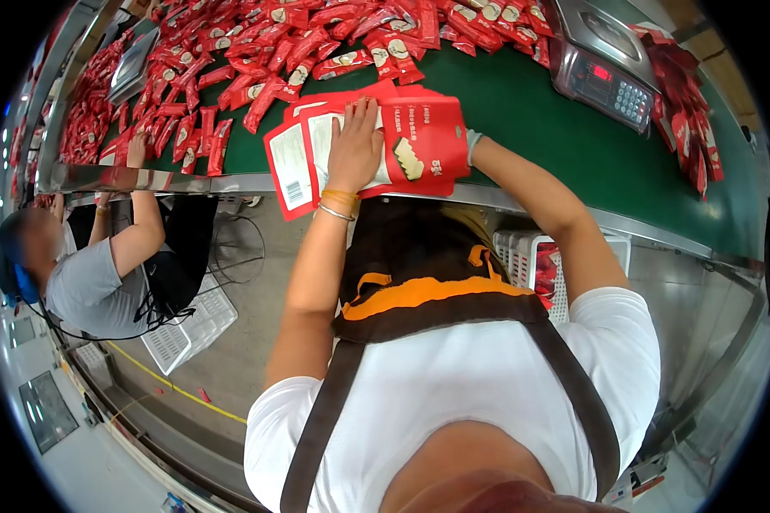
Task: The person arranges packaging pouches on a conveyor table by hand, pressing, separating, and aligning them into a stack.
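Note:
A fanned stack of flat red pouches (436, 128) lies at the near edge of the green table, partly over the metal rim. Some pouches show a white label with a barcode. My left hand (356, 152), with a yellow band and a bangle at the wrist, rests flat on top of the stack with its fingers stretched out. At the stack's right edge is my right hand (474, 149); something pale covers its visible part. The fingers of that hand are hidden behind the pouches, so its grip cannot be made out.
Many small red packets (265, 51) are heaped across the table (505, 103). A digital scale (603, 77) stands at the right, beside more red pouches (689, 111). White crates (198, 321) sit below. At the left, another person (111, 274) reaches toward the packets.

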Demonstrator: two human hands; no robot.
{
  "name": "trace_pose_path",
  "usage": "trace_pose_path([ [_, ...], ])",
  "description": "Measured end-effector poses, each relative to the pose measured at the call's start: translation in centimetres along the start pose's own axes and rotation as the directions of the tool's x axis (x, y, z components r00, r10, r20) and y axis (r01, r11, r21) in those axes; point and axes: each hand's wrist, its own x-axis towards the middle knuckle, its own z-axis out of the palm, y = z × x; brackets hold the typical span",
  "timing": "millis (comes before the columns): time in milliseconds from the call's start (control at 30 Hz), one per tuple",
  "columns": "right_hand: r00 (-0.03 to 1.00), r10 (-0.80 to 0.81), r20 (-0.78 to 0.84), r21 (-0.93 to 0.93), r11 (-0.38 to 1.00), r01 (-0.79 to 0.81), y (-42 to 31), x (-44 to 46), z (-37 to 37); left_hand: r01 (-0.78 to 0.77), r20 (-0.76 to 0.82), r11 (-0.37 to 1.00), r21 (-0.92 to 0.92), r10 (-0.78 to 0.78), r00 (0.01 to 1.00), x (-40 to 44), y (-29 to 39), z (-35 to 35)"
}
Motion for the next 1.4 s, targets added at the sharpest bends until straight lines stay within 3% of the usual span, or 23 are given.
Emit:
trace_pose_path([
  [100, 0.997, -0.004, 0.072, 0.012, 1.0, 0.003, -1.6, -1.2, -0.3, 0.033, 0.012, 0.997, -0.075, -0.032, 0.999, -0.3, 0.4, -0.3],
  [200, 1.0, -0.02, 0.008, 0.049, 0.999, 0.019, -0.9, -1.0, 1.9, -0.095, -0.052, 0.972, 0.217, 0.108, 0.993, -0.2, 1.7, -0.4],
  [300, 0.999, -0.037, -0.036, 0.128, 0.991, 0.041, 0.2, 0.0, 3.7, -0.069, -0.092, 0.973, 0.219, 0.091, 0.992, -0.1, 1.6, -0.5],
  [400, 0.998, -0.052, 0.035, 0.221, 0.974, 0.043, 1.3, -0.6, -0.8, -0.028, -0.079, 0.984, 0.174, 0.042, 0.996, -0.4, 0.8, 0.0],
  [433, 0.995, 0.012, 0.103, 0.24, 0.97, -0.036, 1.1, -1.0, -4.0, -0.01, -0.073, 0.989, 0.149, 0.021, 0.997, -0.1, 0.8, 0.2],
  [467, 0.928, 0.278, 0.246, 0.172, 0.93, -0.324, -1.6, 0.1, -7.3, 0.025, -0.094, 0.987, 0.156, -0.01, 0.995, 0.0, 0.8, 0.2],
  [500, 0.774, 0.522, 0.357, 0.068, 0.812, -0.579, -4.3, 1.0, -10.6, 0.031, -0.108, 0.988, 0.154, -0.014, 0.994, 0.3, 0.7, 0.3],
  [533, 0.86, 0.485, 0.157, -0.16, 0.872, -0.463, -3.2, 1.9, -12.2, 0.045, -0.109, 0.989, 0.139, -0.03, 0.994, 0.3, 0.9, 0.4],
  [567, 0.925, 0.379, -0.025, -0.399, 0.845, -0.357, -2.1, 3.0, -13.7, 0.057, -0.107, 0.991, 0.123, -0.044, 0.993, 0.3, 1.0, 0.5],
  [633, 0.865, 0.223, -0.449, -0.209, 0.915, -0.344, -1.5, 6.7, -11.9, 0.045, -0.113, 0.99, 0.132, -0.03, 0.993, 0.3, 1.0, 0.7],
  [700, 0.818, 0.281, -0.502, -0.293, 0.835, -0.467, -2.3, 10.5, -8.6, 0.034, -0.115, 0.988, 0.151, -0.016, 0.993, 0.4, 0.7, 0.6],
  [767, 0.794, 0.41, -0.449, -0.326, 0.752, -0.573, -1.2, 13.2, -6.4, 0.015, -0.121, 0.991, 0.134, 0.001, 0.993, 0.3, 0.7, 0.6],
  [867, 0.758, 0.411, -0.506, -0.309, 0.734, -0.604, -2.8, 12.1, -7.5, 0.013, -0.13, 0.991, 0.134, 0.004, 0.991, 0.2, 0.6, 0.7],
  [967, 0.745, 0.35, -0.568, -0.236, 0.798, -0.555, -5.6, 4.9, -10.2, 0.028, -0.128, 0.994, 0.109, -0.014, 0.992, 0.2, 0.6, 0.6],
  [1033, 0.799, 0.238, -0.552, -0.166, 0.908, -0.385, -5.7, -2.7, -11.5, 0.024, -0.112, 0.996, 0.083, -0.015, 0.994, 0.1, 0.6, 0.8],
  [1100, 0.822, 0.313, -0.477, -0.328, 0.804, -0.496, -6.0, -9.0, -11.4, 0.023, -0.106, 0.992, 0.123, -0.01, 0.994, 0.3, 0.5, 0.9],
  [1167, 0.864, 0.393, -0.314, -0.478, 0.721, -0.501, -5.2, -12.9, -10.5, 0.021, -0.09, 0.993, 0.115, -0.011, 0.996, 0.2, 0.5, 0.8],
  [1233, 0.894, 0.388, -0.225, -0.378, 0.811, -0.447, -8.1, -12.3, -9.3, 0.021, -0.098, 0.996, 0.091, -0.012, 0.995, 0.3, 0.3, 0.9],
  [1300, 0.949, 0.215, -0.229, -0.293, 0.915, -0.278, -6.9, -10.4, -8.0, 0.017, -0.099, 0.995, 0.1, -0.007, 0.995, 0.2, 0.3, 1.0],
  [1333, 0.951, 0.209, -0.228, -0.291, 0.918, -0.271, -6.4, -9.1, -7.6, 0.021, -0.094, 0.997, 0.068, -0.014, 0.995, 0.2, 0.3, 0.9],
  [1400, 0.887, 0.438, -0.148, 0.214, 0.89, -0.404, -5.9, -5.9, -6.9, 0.034, -0.098, 0.998, 0.045, -0.029, 0.995, 0.2, 0.2, 0.7],
])
